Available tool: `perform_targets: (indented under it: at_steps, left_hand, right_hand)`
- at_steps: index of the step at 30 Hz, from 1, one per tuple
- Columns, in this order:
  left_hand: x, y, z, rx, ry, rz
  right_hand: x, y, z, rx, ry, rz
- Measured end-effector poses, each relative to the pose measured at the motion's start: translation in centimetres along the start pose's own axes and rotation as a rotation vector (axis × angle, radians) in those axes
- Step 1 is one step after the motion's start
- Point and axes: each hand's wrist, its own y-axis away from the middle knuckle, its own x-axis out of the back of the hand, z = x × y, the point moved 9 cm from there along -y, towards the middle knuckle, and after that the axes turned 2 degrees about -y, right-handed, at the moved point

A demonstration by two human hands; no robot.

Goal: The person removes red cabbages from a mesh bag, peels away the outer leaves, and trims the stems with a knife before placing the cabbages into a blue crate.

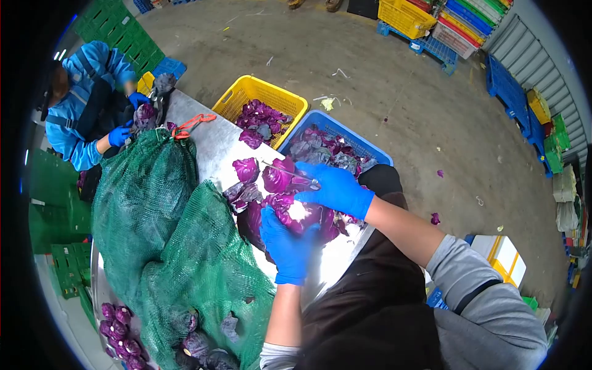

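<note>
My right hand [336, 188], in a blue glove, is closed around a knife [296, 174] whose thin blade points left over the table. Below it my left hand [287, 243], also gloved in blue and a little blurred, has its fingers and thumb around the near side of a red cabbage [298, 211] with a white cut stem. More purple cabbage and loose leaves lie about the hands, among them a cabbage piece [246, 169] to the left. All this rests on a metal table [217, 153].
Green mesh sacks [148, 179] cover the table's left side. A yellow crate [296, 102] and a blue crate [376, 151] with cabbage leaves stand at the far edge. Another person [80, 117] in blue gloves handles a cabbage at left. Small cabbages [120, 333] lie at lower left.
</note>
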Motion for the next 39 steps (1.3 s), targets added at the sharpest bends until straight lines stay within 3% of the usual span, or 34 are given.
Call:
perform_targets:
  at_steps: [2,4,6,9,12,13,19,22,28,29,30,32,33,35,38,39]
  left_hand:
    - [-0.3,-0.1,-0.3,-0.05,-0.011,0.036]
    - [0.1,-0.1,0.2,-0.09,-0.018,0.07]
    - [0.5,-0.9,0.2,-0.036,-0.065,0.047]
    - [0.7,-2.7,-0.1,0.022,0.072,0.001]
    - [0.4,-4.2,0.2,0.102,0.116,-0.123]
    - [0.3,-4.3,-0.6,0.054,0.018,-0.004]
    - [-0.2,-4.1,0.1,0.03,-0.059,-0.016]
    - [0.0,-4.0,0.5,0.026,-0.014,-0.037]
    - [0.0,-3.3,0.6,-0.016,-0.011,0.065]
    - [-0.5,-3.3,0.5,-0.003,-0.048,0.002]
    - [-1.0,-2.4,2.2,-0.085,-0.059,-0.097]
    - [-1.0,0.0,3.0,-0.21,-0.288,0.035]
    - [-1.0,0.0,2.3,-0.235,-0.191,0.08]
    - [-1.2,0.0,0.4,-0.233,-0.081,0.069]
    - [-0.6,1.3,-0.2,-0.241,-0.081,0.058]
    - [-0.4,1.7,0.0,-0.24,-0.086,0.063]
  right_hand:
    - [-0.8,-0.5,1.0,0.029,-0.012,-0.019]
    - [-0.8,-1.5,3.0,-0.154,0.143,-0.057]
    - [0.1,-1.3,2.0,-0.109,0.133,-0.053]
    - [-0.4,1.3,-1.1,0.111,0.482,-0.083]
    - [-0.8,3.4,-1.5,0.05,0.591,-0.131]
    - [-1.1,3.7,-1.4,0.036,0.648,-0.17]
    - [-1.1,2.7,-1.2,0.089,0.466,-0.125]
    - [-2.0,2.6,-0.6,0.159,0.527,-0.107]
    - [-2.4,0.3,-0.1,0.068,0.432,-0.171]
    - [-1.9,0.2,2.4,-0.346,-0.134,-0.171]
    - [-0.7,-1.7,1.6,-0.422,0.17,-0.27]
    - [-0.1,-4.2,2.2,-0.3,0.298,-0.382]
    - [-0.3,-3.7,2.5,-0.304,0.297,-0.372]
    - [-0.4,-4.1,1.6,-0.108,0.31,-0.203]
    - [-1.4,-4.5,3.2,-0.009,0.29,-0.021]
    - [-1.9,-4.6,5.7,-0.138,0.196,0.009]
